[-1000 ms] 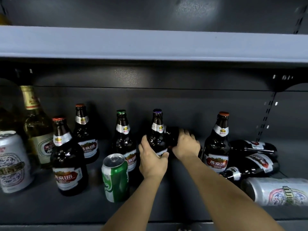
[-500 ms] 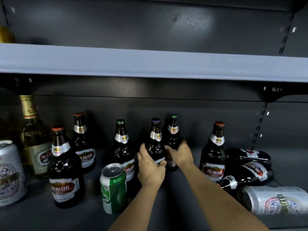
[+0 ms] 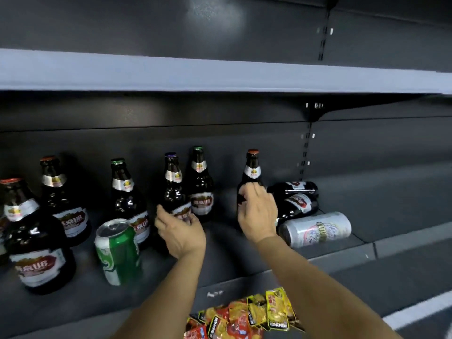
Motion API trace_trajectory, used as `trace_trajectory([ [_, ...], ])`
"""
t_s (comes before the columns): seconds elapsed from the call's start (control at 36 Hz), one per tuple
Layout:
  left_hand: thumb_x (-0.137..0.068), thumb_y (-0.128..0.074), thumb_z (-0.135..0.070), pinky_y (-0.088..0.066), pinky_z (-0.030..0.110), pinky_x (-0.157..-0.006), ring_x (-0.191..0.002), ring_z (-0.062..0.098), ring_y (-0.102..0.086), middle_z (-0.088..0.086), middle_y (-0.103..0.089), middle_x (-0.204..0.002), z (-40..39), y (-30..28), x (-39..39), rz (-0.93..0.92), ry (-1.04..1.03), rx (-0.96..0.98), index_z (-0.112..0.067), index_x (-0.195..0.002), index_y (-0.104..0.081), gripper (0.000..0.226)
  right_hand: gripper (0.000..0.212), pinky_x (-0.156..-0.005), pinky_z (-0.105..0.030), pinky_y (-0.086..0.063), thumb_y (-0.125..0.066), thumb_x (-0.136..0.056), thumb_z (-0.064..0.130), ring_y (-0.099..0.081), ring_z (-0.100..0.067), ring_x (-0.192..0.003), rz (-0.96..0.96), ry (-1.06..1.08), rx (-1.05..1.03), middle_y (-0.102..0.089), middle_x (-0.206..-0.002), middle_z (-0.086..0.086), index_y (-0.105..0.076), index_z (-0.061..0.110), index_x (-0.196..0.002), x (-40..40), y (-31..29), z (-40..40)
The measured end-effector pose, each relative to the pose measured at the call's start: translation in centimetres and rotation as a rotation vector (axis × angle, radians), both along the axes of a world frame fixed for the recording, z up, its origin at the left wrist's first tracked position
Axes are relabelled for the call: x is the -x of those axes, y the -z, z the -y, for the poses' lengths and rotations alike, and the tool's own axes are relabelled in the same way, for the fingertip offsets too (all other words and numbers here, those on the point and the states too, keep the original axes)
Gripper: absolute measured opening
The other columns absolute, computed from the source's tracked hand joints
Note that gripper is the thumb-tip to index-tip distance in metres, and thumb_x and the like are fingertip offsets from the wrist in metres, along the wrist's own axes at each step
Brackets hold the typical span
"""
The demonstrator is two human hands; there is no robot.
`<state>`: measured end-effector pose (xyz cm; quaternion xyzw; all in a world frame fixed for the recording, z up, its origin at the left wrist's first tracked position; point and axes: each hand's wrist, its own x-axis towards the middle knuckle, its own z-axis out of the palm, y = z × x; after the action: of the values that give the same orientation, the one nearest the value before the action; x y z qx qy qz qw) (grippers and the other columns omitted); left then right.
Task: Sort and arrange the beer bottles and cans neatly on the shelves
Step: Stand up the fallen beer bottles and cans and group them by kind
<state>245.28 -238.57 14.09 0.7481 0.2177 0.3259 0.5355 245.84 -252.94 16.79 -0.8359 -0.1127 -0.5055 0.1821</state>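
Reaching right hand [image 3: 256, 211], fingers curling at orange-capped bottle [image 3: 252, 172]; left hand [image 3: 181, 231] loose, holding nothing beside purple-capped bottle [image 3: 173, 184]. Next, probably: closing grip, aligning the row.

The bottles [image 3: 198, 184] are dark brown with silver neck bands and red-and-white labels. Their caps are red, green or purple. One can [image 3: 117, 250] is green with white swirls. The other can [image 3: 316, 228] is silver with a red and blue badge. The snack packets [image 3: 244, 316] are red and yellow. The shelf [image 3: 220, 77] is grey.
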Motion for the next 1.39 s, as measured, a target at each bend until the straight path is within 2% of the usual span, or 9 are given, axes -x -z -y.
trace_trajectory([
  [0.25, -0.086, -0.064, -0.013, -0.047, 0.046, -0.077, -0.108, 0.032, -0.051, 0.011, -0.053, -0.114, 9.1, 1.3, 4.1, 0.065, 0.11, -0.279, -0.011, -0.115, -0.055, 0.03, 0.054, -0.097, -0.039, -0.027, -0.03, -0.075, 0.042, -0.046, -0.027, -0.116, -0.573, 0.112, -0.08, -0.058, -0.12, -0.004, -0.052, 0.017, -0.118, 2.3, 0.4, 12.5],
  [0.33, -0.089, -0.062, -0.019, -0.047, 0.044, -0.08, -0.112, 0.029, -0.049, 0.008, -0.052, -0.118, 11.6, 1.5, 4.5, -0.009, 0.166, -0.319, -0.014, -0.115, -0.057, 0.027, 0.089, -0.111, -0.043, -0.016, -0.017, -0.071, 0.08, -0.036, -0.024, -0.131, -0.776, 0.11, 0.124, -0.046, -0.139, 0.001, -0.039, 0.026, -0.139, 2.8, 1.2, 15.4],
  [0.42, -0.094, -0.058, -0.025, -0.043, 0.037, -0.069, -0.109, 0.028, -0.052, 0.006, -0.05, -0.118, 13.4, 1.7, 5.3, -0.067, 0.198, -0.332, -0.016, -0.115, -0.057, 0.023, 0.091, -0.117, -0.05, -0.004, -0.045, -0.08, 0.076, -0.024, -0.025, -0.141, -0.888, 0.089, 0.383, -0.033, -0.15, 0.0, -0.019, 0.025, -0.151, 3.1, 2.3, 16.8],
  [0.58, -0.095, -0.057, -0.027, -0.048, 0.033, -0.069, -0.099, 0.02, -0.059, 0.0, -0.054, -0.117, 14.7, 2.3, 6.6, -0.092, 0.269, -0.343, -0.018, -0.113, -0.057, 0.019, 0.079, -0.115, -0.044, -0.018, -0.063, -0.086, 0.04, -0.03, -0.024, -0.135, -0.714, 0.152, 0.58, -0.034, -0.147, 0.001, -0.02, 0.024, -0.151, 4.0, 2.8, 17.5],
  [0.75, -0.086, -0.061, -0.011, -0.054, 0.035, -0.076, -0.095, 0.016, -0.061, -0.007, -0.057, -0.113, 14.8, 2.5, 7.4, -0.13, 0.359, -0.472, -0.022, -0.117, -0.053, 0.034, 0.074, -0.102, -0.039, -0.028, -0.062, -0.081, 0.056, -0.038, -0.023, -0.127, -0.558, 0.073, 0.249, -0.046, -0.138, 0.003, -0.035, 0.024, -0.142, 4.5, 1.4, 16.2],
  [0.97, -0.064, -0.083, -0.042, -0.052, 0.039, -0.091, -0.115, 0.019, -0.057, -0.003, -0.058, -0.129, 14.3, 0.9, 6.6, -0.101, 0.524, -0.239, -0.03, -0.136, -0.039, 0.085, 0.056, -0.077, -0.034, -0.04, -0.071, -0.073, 0.056, -0.049, -0.021, -0.103, -0.512, -0.2, -0.183, -0.061, -0.107, 0.003, -0.053, 0.021, -0.113, 4.9, -1.4, 10.1],
  [1.17, -0.075, -0.073, -0.043, -0.052, 0.037, -0.078, -0.098, 0.031, -0.064, 0.003, -0.067, -0.105, 9.3, -0.4, 5.5, -0.14, 0.247, -0.176, -0.026, -0.109, -0.046, 0.046, 0.058, -0.084, -0.037, -0.05, -0.063, -0.078, 0.063, -0.06, -0.016, -0.101, -0.656, -0.422, -0.271, -0.065, -0.109, 0.006, -0.054, 0.026, -0.122, 4.1, -1.5, 5.0],
  [1.28, -0.069, -0.078, -0.053, -0.044, 0.032, -0.069, -0.095, 0.029, -0.064, 0.002, -0.065, -0.106, 5.7, -0.2, 5.0, -0.109, 0.11, -0.251, -0.021, -0.105, -0.045, 0.058, 0.032, -0.077, -0.034, -0.045, -0.052, -0.094, 0.043, -0.061, -0.021, -0.096, -0.457, -0.231, -0.333, -0.064, -0.102, 0.003, -0.055, 0.019, -0.114, 3.4, -2.0, 6.9],
  [1.39, -0.07, -0.078, -0.052, -0.049, 0.038, -0.075, -0.098, 0.032, -0.062, 0.004, -0.062, -0.111, 3.1, -0.4, 4.1, -0.076, -0.009, -0.188, -0.019, -0.109, -0.045, 0.061, 0.04, -0.084, -0.035, -0.042, -0.057, -0.086, 0.02, -0.052, -0.026, -0.111, -0.526, 0.052, 0.05, -0.057, -0.116, -0.004, -0.049, 0.014, -0.124, 1.9, -1.2, 11.1],
])
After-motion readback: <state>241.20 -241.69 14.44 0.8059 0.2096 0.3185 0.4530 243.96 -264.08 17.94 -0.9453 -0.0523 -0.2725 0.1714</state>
